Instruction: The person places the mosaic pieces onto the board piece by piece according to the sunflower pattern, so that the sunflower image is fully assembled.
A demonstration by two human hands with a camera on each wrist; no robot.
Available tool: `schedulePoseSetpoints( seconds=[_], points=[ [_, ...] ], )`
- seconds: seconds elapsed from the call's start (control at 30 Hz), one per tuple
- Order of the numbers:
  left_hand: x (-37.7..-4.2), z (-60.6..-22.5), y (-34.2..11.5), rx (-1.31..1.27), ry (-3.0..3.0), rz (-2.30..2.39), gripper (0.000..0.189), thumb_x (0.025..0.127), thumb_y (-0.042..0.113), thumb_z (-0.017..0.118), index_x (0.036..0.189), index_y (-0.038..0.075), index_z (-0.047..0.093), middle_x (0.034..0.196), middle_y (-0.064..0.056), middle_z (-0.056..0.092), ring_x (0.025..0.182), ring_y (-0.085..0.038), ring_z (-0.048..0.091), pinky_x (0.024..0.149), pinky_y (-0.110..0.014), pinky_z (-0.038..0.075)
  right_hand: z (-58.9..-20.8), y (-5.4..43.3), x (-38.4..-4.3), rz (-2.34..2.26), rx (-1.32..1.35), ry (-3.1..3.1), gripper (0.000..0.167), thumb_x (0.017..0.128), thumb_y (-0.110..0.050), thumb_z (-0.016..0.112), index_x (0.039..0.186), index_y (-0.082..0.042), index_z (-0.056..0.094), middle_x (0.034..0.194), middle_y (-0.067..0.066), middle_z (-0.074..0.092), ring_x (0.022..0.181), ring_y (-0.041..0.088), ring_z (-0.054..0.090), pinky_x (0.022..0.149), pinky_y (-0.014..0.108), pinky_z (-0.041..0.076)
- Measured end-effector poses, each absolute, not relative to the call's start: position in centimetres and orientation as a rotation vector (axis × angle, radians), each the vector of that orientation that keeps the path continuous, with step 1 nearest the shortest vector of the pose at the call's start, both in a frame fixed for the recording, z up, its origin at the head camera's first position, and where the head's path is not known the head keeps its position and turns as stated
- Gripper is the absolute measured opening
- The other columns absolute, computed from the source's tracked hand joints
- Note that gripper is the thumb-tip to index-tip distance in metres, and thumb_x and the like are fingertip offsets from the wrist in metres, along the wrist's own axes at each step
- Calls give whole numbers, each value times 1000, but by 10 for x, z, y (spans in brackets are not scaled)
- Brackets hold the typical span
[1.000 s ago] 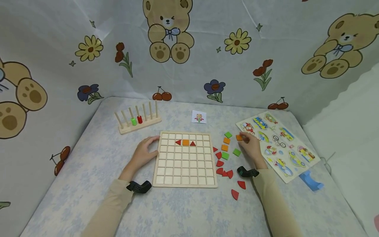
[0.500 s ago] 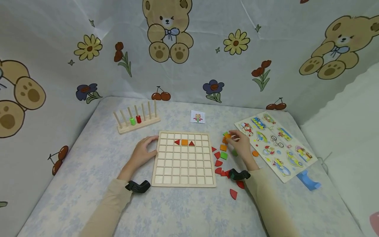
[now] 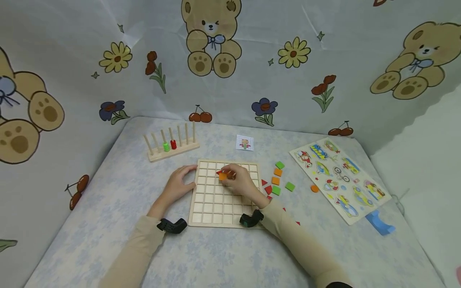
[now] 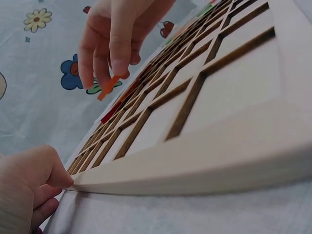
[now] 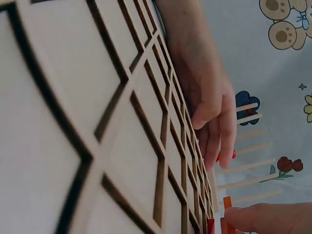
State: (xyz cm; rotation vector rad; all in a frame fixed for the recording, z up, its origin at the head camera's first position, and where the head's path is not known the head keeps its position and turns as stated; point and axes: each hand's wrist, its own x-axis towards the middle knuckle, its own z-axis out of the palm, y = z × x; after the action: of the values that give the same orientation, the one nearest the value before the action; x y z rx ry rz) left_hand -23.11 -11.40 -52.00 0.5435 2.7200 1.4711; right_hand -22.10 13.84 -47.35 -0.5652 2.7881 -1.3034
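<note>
My right hand pinches an orange square tile between thumb and fingers, just above the wooden grid board. In the left wrist view that tile is tilted, over the far rows. A red triangle tile lies in a cell right beside it; the fingers cover the neighbouring cells. My left hand rests against the board's left edge, fingers extended, thumb touching the rim. The right wrist view shows this left hand beside the frame.
Right of the board lie green tiles, orange tiles and red pieces, some behind my forearm. A peg rack with rings and a pattern card stand behind. At right are a picture puzzle and a blue curved piece.
My right hand has carried the orange tile left, from the loose tiles beside the picture puzzle to over the board's upper rows. My left hand has stayed at the board's edge.
</note>
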Motion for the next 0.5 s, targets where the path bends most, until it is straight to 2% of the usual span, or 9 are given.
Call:
schedulePoseSetpoints(
  seconds=[0.23, 0.5],
  points=[
    [-231, -519, -111, 569, 2734, 1447, 59, 82, 12, 66, 139, 12, 50, 138, -11, 53, 133, -32, 42, 112, -53, 31, -485, 132, -219, -1358, -535, 2744, 33, 80, 0, 71, 112, -3, 66, 106, 12, 67, 86, 21, 60, 73, 24, 50],
    [-232, -518, -112, 555, 2756, 1429, 58, 81, 12, 65, 138, 11, 50, 138, -11, 53, 133, -32, 43, 111, -53, 30, -486, 128, -221, -1352, -660, 2722, 33, 82, 3, 68, 115, 2, 64, 106, 16, 67, 86, 24, 61, 73, 25, 51]
  ],
)
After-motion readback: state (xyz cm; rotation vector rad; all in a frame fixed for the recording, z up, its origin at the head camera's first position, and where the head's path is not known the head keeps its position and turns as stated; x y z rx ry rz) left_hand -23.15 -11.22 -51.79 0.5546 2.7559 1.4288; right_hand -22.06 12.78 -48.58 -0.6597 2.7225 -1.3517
